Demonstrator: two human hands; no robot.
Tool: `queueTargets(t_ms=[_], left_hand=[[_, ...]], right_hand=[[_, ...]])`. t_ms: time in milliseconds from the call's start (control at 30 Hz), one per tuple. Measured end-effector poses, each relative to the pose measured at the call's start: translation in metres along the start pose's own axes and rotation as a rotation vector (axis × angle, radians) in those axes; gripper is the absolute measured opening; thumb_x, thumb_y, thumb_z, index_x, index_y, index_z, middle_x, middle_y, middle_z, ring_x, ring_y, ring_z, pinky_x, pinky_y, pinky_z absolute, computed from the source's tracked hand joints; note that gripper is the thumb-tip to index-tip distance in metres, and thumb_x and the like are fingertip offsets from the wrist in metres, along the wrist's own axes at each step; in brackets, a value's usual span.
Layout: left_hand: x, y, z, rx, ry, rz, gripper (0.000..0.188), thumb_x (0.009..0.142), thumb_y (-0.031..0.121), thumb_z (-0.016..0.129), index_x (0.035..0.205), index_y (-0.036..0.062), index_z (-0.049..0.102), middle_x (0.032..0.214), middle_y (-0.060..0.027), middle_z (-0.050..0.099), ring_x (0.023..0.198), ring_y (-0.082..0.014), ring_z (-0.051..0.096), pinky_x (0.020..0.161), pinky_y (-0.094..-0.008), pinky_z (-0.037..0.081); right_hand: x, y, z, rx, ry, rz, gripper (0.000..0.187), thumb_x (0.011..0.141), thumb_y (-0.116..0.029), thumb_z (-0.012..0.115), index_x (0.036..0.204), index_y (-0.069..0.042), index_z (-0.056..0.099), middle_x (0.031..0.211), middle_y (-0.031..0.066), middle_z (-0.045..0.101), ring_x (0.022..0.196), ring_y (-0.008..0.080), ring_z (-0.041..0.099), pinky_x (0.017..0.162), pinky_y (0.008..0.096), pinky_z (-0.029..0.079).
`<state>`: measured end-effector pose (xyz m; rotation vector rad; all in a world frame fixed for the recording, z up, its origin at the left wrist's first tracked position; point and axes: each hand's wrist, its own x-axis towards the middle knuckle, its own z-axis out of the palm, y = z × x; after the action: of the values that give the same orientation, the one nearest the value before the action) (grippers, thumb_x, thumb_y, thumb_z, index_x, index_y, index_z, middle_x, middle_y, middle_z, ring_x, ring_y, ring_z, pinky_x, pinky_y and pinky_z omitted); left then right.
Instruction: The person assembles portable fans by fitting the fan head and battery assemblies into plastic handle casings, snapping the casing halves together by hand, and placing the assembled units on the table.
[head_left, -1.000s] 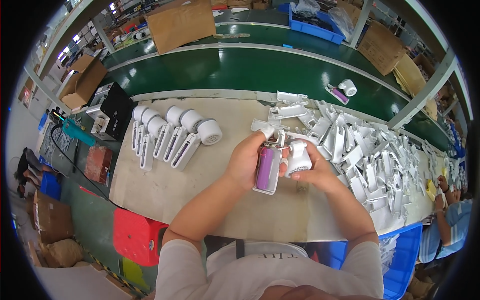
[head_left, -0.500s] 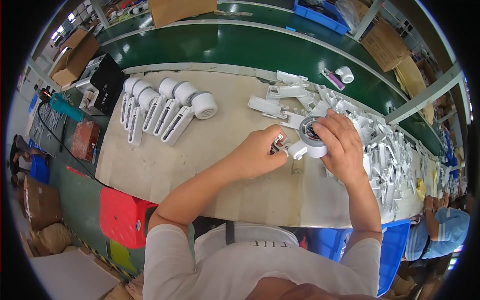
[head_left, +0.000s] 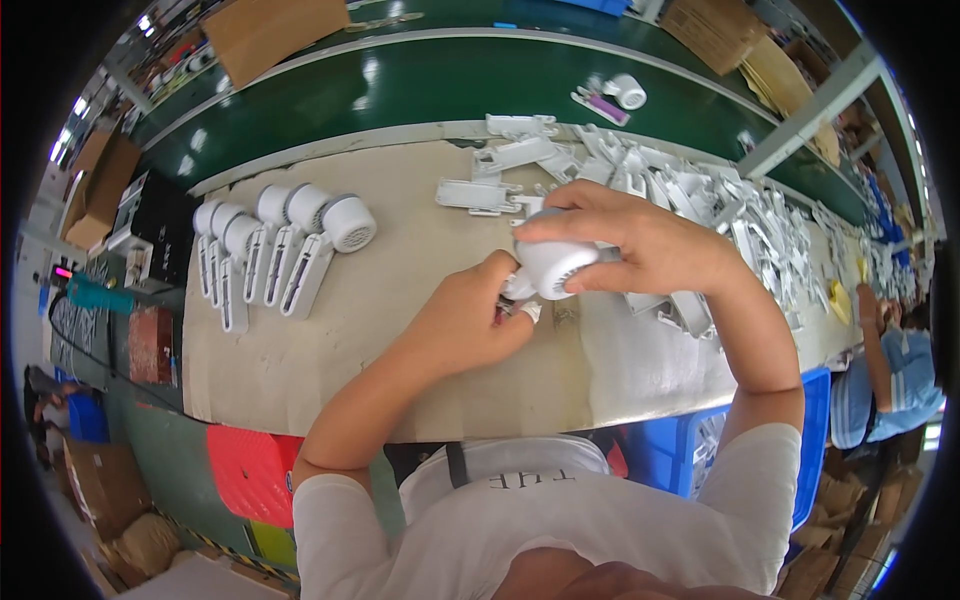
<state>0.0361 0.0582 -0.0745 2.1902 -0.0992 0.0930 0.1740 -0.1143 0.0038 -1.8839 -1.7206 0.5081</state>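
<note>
Right hand (head_left: 640,243) grips a white vented device head (head_left: 550,268) as left hand (head_left: 462,315) clasps a mostly hidden white part (head_left: 517,287), best kept steady.

Bright, diffuse light covers the desk (head_left: 655,372), leaving shadows around the fingers (head_left: 575,227) soft and faint. Beyond them, the glossy green belt (head_left: 450,90) carries whitish glare streaks; to their right, the desk shines pale. Far left of them, small patches of light (head_left: 80,106) blow out. Fisheye distortion bends the edges toward black corners, where detail softens.
</note>
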Motion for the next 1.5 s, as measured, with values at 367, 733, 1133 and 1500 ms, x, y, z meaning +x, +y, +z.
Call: queueTargets(t_ms=[367, 733, 1133, 1500], left_hand=[[0.013, -0.029, -0.008, -0.965, 0.135, -0.115, 0.028, 0.088, 0.015, 0.051, 0.111, -0.0002, 0.056, 0.097, -0.0116, 0.066, 0.083, -0.0112, 0.059, 0.071, -0.0251, 0.047], [0.018, -0.039, -0.006, -1.14, 0.256, -0.113, 0.034, 0.089, 0.021, 0.052, 0.118, 0.0032, 0.049, 0.115, -0.0155, 0.058, 0.096, -0.0181, 0.059, 0.073, -0.0306, 0.051], [0.019, -0.03, 0.004, -1.361, 0.431, 0.017, 0.029, 0.088, 0.006, 0.051, 0.116, -0.0023, 0.05, 0.116, -0.0128, 0.056, 0.101, -0.0211, 0.057, 0.086, -0.0388, 0.05], [0.016, -0.036, 0.013, -1.466, 0.498, 0.034, 0.027, 0.09, 0.01, 0.05, 0.115, 0.0019, 0.05, 0.116, -0.0091, 0.055, 0.106, -0.0209, 0.055, 0.094, -0.038, 0.044]], right_hand=[[-0.077, 0.015, 0.042, -0.632, -0.029, 0.347, 0.058, 0.062, -0.008, 0.069, 0.118, -0.011, 0.054, 0.113, 0.0098, 0.057, 0.102, 0.0262, 0.05, 0.09, 0.0366, 0.04], [-0.066, 0.005, 0.066, 0.171, 0.571, 0.122, 0.035, 0.069, 0.001, 0.069, 0.101, -0.007, 0.058, 0.105, 0.0086, 0.057, 0.106, 0.0233, 0.052, 0.092, 0.0337, 0.04], [-0.039, 0.027, 0.112, -0.357, 0.198, 0.114, 0.055, 0.071, -0.011, 0.069, 0.122, -0.011, 0.05, 0.114, 0.0122, 0.051, 0.106, 0.0308, 0.049, 0.093, 0.0423, 0.039], [0.03, -0.022, 0.083, -0.511, 0.774, -0.027, 0.057, 0.065, -0.005, 0.068, 0.12, -0.005, 0.051, 0.117, 0.0097, 0.052, 0.101, 0.0296, 0.05, 0.087, 0.0385, 0.041]])
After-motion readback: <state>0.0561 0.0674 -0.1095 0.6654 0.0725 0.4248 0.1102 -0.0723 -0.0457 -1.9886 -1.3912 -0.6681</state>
